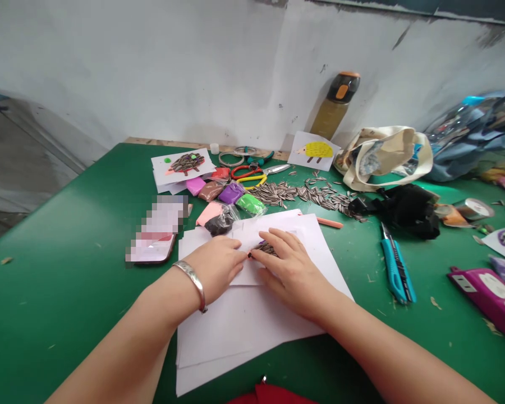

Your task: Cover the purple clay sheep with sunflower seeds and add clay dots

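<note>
A seed-covered clay figure (pixel 264 248) lies on a small white sheet, partly hidden under my right hand (pixel 288 269). My right hand is open, its fingers spread over the figure, with the index fingertip beside a small black bit (pixel 249 255) at the figure's left end. From the left, my left hand (pixel 219 266), with a silver bangle at the wrist, meets that same end. Its fingers are drawn together, and whatever they pinch is too small to make out. Beneath both hands is a stack of white paper (pixel 235 331).
Bagged coloured clay (pixel 231 192), scissors (pixel 252 174) and loose sunflower seeds (pixel 278 193) lie beyond the paper. A phone (pixel 155 233) is at left; a blue utility knife (pixel 396 269) and magenta box (pixel 488 297) are at right. A bottle (pixel 336 104) stands by the wall.
</note>
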`<state>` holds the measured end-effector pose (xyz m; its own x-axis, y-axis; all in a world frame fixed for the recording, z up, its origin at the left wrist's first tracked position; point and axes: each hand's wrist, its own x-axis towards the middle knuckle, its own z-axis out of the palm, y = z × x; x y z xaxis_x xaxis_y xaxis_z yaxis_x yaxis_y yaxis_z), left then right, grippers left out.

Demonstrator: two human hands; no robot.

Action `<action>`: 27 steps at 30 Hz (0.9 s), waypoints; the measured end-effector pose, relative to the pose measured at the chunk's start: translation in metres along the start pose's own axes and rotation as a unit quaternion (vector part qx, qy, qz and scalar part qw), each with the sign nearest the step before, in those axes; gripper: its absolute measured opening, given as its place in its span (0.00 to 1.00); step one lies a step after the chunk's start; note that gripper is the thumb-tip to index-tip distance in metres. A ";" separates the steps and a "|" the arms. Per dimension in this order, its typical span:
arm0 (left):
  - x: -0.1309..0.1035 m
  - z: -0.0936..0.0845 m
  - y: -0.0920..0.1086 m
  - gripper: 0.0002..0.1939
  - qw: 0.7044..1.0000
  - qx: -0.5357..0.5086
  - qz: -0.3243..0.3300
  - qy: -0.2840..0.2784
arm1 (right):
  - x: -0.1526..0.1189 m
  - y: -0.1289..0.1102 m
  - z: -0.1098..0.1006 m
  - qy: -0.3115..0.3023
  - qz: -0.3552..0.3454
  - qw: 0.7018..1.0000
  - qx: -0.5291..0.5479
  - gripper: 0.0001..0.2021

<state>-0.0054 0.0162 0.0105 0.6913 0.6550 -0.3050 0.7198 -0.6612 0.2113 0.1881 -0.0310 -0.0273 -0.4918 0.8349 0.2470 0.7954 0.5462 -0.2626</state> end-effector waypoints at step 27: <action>0.005 0.009 -0.001 0.16 0.998 0.023 0.003 0.060 | 0.000 -0.008 0.004 -0.007 -0.011 0.999 -0.047 0.17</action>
<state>-0.0028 0.0167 0.0001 0.7007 0.6879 -0.1893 0.7134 -0.6802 0.1688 0.1799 -0.0351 -0.0292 -0.5146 0.8237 0.2382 0.8134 0.5568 -0.1684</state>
